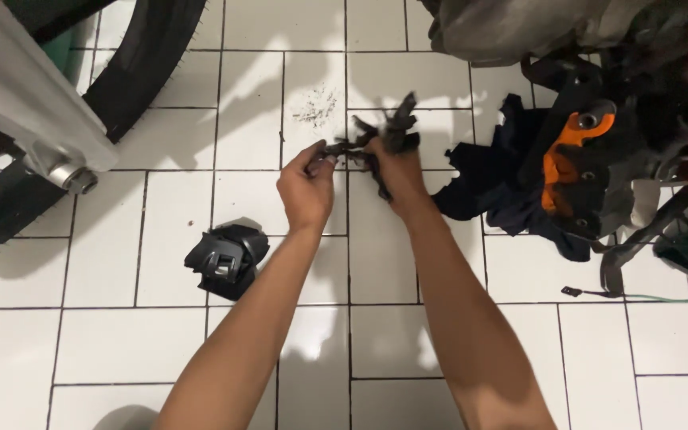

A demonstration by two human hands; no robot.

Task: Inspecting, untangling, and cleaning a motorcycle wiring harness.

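Near the upper middle of the frame, above the white tiled floor [169,334], both hands grip a crumpled black rag-like bundle [384,139]. The left hand [306,189] has its fingers pinched shut on one end and the right hand [398,173] has its fingers closed around the bulk. Working it apart well likely calls for firm pinches and gentle, even pulling.

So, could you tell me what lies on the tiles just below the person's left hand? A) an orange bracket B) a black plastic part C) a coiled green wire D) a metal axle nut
B: a black plastic part lies on the white tiled floor below the left hand, apart from it.
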